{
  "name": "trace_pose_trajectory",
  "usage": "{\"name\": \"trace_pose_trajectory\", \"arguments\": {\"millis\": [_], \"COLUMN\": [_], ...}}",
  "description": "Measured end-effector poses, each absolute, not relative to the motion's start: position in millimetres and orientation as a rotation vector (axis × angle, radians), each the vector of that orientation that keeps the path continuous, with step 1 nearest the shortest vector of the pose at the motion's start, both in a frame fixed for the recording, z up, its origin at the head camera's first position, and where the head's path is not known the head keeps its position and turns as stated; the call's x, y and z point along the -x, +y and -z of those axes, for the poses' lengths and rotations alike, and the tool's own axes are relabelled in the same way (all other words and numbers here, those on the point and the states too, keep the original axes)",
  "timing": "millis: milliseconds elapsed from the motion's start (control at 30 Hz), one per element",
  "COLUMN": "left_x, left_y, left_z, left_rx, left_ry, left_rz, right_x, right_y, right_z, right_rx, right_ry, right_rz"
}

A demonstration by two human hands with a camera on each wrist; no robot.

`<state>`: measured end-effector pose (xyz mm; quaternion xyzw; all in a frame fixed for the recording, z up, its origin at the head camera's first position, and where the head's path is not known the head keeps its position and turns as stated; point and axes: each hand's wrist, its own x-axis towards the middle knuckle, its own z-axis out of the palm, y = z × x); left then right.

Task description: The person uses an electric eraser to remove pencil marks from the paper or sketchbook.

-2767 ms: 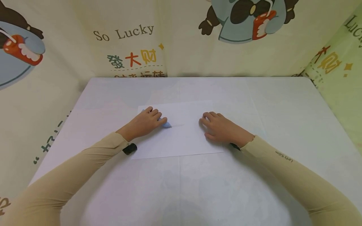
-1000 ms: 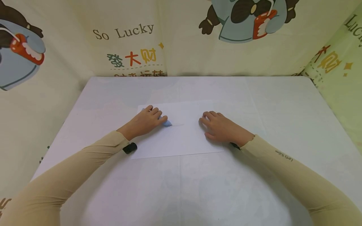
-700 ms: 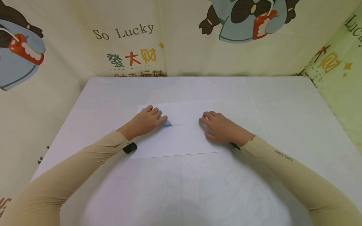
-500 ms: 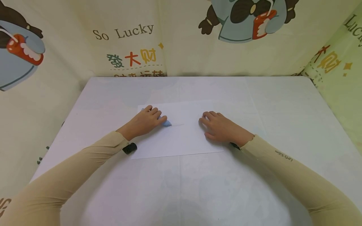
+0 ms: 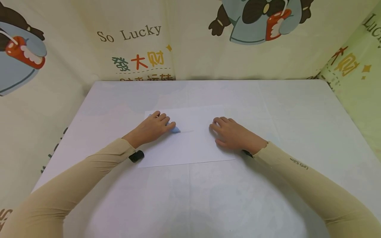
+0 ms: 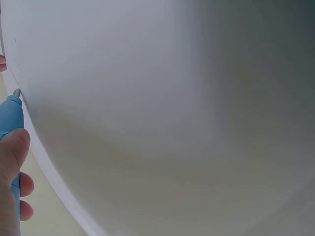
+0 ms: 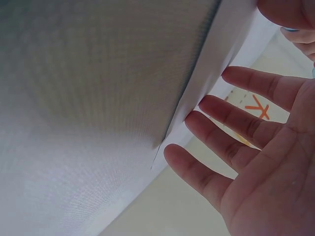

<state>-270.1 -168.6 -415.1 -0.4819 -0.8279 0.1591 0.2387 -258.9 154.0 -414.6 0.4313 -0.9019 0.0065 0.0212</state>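
The left hand (image 5: 151,128) grips a light blue pen (image 5: 175,129), its fingers (image 5: 163,118) curled over the barrel so that only the tip end shows past the knuckles. The pen lies low and nearly flat, its long axis running across the table (image 5: 297,125) from the left edge toward the right edge, tip leading. In the left wrist view the pen (image 6: 11,123) comes up along the thumb, and its point touches the sheet of paper (image 6: 162,108) or hangs just above it; which of the two cannot be told. The sheet of paper (image 5: 193,145) lies flat in the middle of the table, long sides parallel to the near and far edges, and the pen tip sits over its left half, nearer the far long side than the near one. A faint grey streak leads from the tip toward the right edge, along the pen's own axis. The right hand (image 5: 233,135) rests palm down on the right half of the sheet, its fingers (image 7: 231,120) straight, a little spread and holding nothing, their tips pointing toward the pen. So the bare paper between the two hands lies straight ahead of the pen tip, and the left hand is the one on the pen, while the right hand is well apart from it. A small black object (image 5: 136,156) shows at the left wrist, by the sheet's near left corner.
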Motion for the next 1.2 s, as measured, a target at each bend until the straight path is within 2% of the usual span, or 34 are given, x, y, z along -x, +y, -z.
{"name": "trace_pose_trajectory", "arguments": {"millis": [1200], "left_x": [272.3], "left_y": [-169.0], "left_z": [417.1], "left_rx": [1.321], "left_ry": [-2.259], "left_rz": [-0.455], "right_x": [259.1], "right_y": [153.8], "right_z": [415.5], "right_rx": [-1.341], "right_ry": [-2.762], "right_rz": [-0.037]}}
